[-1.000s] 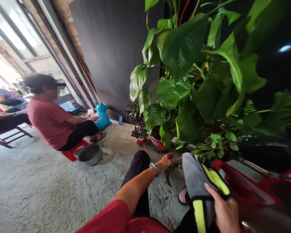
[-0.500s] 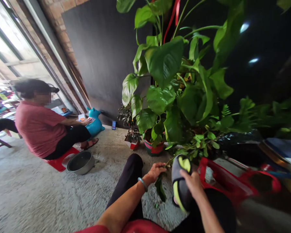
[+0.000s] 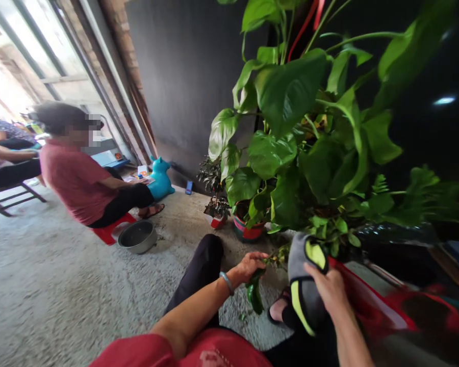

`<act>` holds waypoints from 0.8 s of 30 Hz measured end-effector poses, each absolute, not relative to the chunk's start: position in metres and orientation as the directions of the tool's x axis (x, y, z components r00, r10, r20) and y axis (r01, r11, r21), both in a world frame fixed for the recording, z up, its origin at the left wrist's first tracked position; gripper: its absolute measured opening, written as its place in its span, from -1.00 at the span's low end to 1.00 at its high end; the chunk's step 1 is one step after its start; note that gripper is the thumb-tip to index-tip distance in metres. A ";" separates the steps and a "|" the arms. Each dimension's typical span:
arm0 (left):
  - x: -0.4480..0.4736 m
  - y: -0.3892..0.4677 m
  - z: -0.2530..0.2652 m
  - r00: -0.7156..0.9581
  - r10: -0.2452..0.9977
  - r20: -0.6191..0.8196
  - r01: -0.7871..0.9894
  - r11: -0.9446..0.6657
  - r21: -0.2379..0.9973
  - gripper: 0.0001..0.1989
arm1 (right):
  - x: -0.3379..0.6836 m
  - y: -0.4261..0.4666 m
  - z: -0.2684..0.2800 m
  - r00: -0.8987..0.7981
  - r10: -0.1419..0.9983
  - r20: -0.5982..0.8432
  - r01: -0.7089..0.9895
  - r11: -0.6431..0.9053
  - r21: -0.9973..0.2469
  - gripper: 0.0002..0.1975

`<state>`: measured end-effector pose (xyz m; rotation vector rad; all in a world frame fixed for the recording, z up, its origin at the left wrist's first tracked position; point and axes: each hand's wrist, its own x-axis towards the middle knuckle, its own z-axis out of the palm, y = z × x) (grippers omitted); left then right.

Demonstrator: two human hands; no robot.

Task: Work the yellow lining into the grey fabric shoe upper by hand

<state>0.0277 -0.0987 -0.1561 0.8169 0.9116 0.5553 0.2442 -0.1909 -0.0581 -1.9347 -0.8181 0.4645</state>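
Note:
My left hand (image 3: 250, 266), a bracelet on its wrist, is closed around a thin leafy stem (image 3: 277, 255) in front of the pots. A dark green leaf (image 3: 254, 295) hangs below those fingers. My right hand (image 3: 331, 288) lies on a grey and lime-green knee pad (image 3: 302, 278), which appears to be on my right knee. Its thumb presses on the pad's side and the other fingers are partly hidden. A large-leaved potted plant (image 3: 273, 153) rises ahead, beside a smaller potted plant (image 3: 216, 206).
A red plastic basket or frame (image 3: 371, 295) stands at the right. Leftward, a person in a pink shirt (image 3: 74, 178) sits on a red stool (image 3: 109, 232), near a metal basin (image 3: 137, 237) and a blue animal-shaped toy (image 3: 160, 178). A phone (image 3: 189, 187) leans by the wall.
The view has turned left, so the plants and knee pad appear farther right. My left hand keeps its hold on the stem, and my right hand stays on the knee pad.

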 end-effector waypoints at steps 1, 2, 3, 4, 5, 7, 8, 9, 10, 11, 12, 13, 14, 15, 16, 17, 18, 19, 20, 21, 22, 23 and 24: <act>0.026 -0.097 -0.155 0.504 0.730 -0.461 -0.084 0.573 0.816 -0.51 | 0.235 -0.197 -0.054 0.654 0.757 0.000 0.374 -0.323 -0.869 -0.56; 0.026 -0.097 -0.154 0.501 0.735 -0.457 -0.083 0.567 0.820 -0.52 | 0.230 -0.202 -0.047 0.622 0.783 -0.009 0.395 -0.323 -0.860 -0.56; 0.025 -0.096 -0.154 0.505 0.736 -0.452 -0.081 0.562 0.823 -0.53 | 0.229 -0.203 -0.038 0.618 0.786 0.002 0.420 -0.328 -0.846 -0.54; 0.026 -0.097 -0.153 0.511 0.735 -0.446 -0.083 0.558 0.825 -0.53 | 0.233 -0.199 -0.027 0.643 0.766 0.032 0.452 -0.345 -0.822 -0.52; 0.027 -0.098 -0.153 0.518 0.730 -0.445 -0.082 0.560 0.824 -0.53 | 0.238 -0.191 -0.016 0.681 0.729 0.064 0.484 -0.383 -0.787 -0.49; 0.031 -0.100 -0.153 0.520 0.720 -0.460 -0.071 0.573 0.817 -0.52 | 0.248 -0.162 0.003 0.732 0.673 0.106 0.532 -0.466 -0.707 -0.45; 0.033 -0.102 -0.153 0.511 0.719 -0.472 -0.058 0.576 0.815 -0.52 | 0.250 -0.146 0.009 0.728 0.678 0.100 0.550 -0.491 -0.675 -0.47; 0.034 -0.103 -0.153 0.492 0.723 -0.486 -0.034 0.573 0.819 -0.52 | 0.248 -0.131 0.011 0.705 0.705 0.077 0.568 -0.496 -0.657 -0.50; 0.035 -0.104 -0.154 0.466 0.734 -0.494 0.001 0.558 0.830 -0.53 | 0.243 -0.120 0.008 0.660 0.750 0.048 0.587 -0.474 -0.657 -0.56; 0.034 -0.105 -0.156 0.437 0.754 -0.491 0.041 0.529 0.848 -0.54 | 0.234 -0.114 0.001 0.604 0.796 0.027 0.602 -0.434 -0.671 -0.64; 0.033 -0.106 -0.159 0.420 0.771 -0.479 0.085 0.492 0.866 -0.56 | 0.224 -0.114 -0.010 0.546 0.838 0.011 0.610 -0.388 -0.691 -0.73; 0.031 -0.107 -0.163 0.419 0.784 -0.458 0.125 0.450 0.884 -0.60 | 0.212 -0.119 -0.023 0.487 0.873 -0.004 0.612 -0.344 -0.712 -0.81; 0.028 -0.108 -0.167 0.432 0.787 -0.439 0.159 0.413 0.897 -0.66 | 0.200 -0.129 -0.038 0.435 0.900 -0.016 0.604 -0.305 -0.736 -0.86; 0.025 -0.109 -0.173 0.451 0.783 -0.429 0.189 0.386 0.903 -0.74 | 0.189 -0.143 -0.054 0.388 0.921 -0.024 0.588 -0.268 -0.764 -0.87; 0.022 -0.110 -0.179 0.462 0.776 -0.430 0.219 0.370 0.903 -0.82 | 0.180 -0.158 -0.069 0.355 0.935 -0.025 0.564 -0.235 -0.791 -0.85; 0.020 -0.111 -0.185 0.460 0.770 -0.442 0.251 0.364 0.897 -0.87 | 0.172 -0.174 -0.083 0.338 0.941 -0.024 0.538 -0.214 -0.816 -0.84; 0.019 -0.112 -0.190 0.447 0.770 -0.455 0.280 0.363 0.889 -0.88 | 0.166 -0.189 -0.095 0.335 0.942 -0.021 0.511 -0.200 -0.836 -0.84; 0.019 -0.112 -0.194 0.431 0.773 -0.465 0.305 0.361 0.881 -0.87 | 0.162 -0.203 -0.105 0.340 0.940 -0.019 0.486 -0.193 -0.852 -0.82; 0.020 -0.112 -0.197 0.421 0.777 -0.468 0.322 0.354 0.878 -0.87 | 0.160 -0.215 -0.112 0.354 0.935 -0.020 0.455 -0.190 -0.870 -0.78; 0.022 -0.113 -0.198 0.427 0.779 -0.459 0.331 0.337 0.881 -0.88 | 0.159 -0.225 -0.117 0.380 0.925 -0.024 0.415 -0.194 -0.889 -0.74; 0.024 -0.113 -0.197 0.442 0.780 -0.444 0.335 0.315 0.888 -0.87 | 0.160 -0.232 -0.119 0.420 0.907 -0.025 0.383 -0.202 -0.901 -0.70; 0.027 -0.113 -0.195 0.459 0.781 -0.423 0.336 0.288 0.897 -0.87 | 0.160 -0.238 -0.119 0.460 0.888 -0.018 0.369 -0.209 -0.906 -0.67; 0.029 -0.113 -0.193 0.467 0.787 -0.402 0.336 0.262 0.905 -0.87 | 0.161 -0.242 -0.118 0.498 0.867 -0.001 0.373 -0.215 -0.903 -0.64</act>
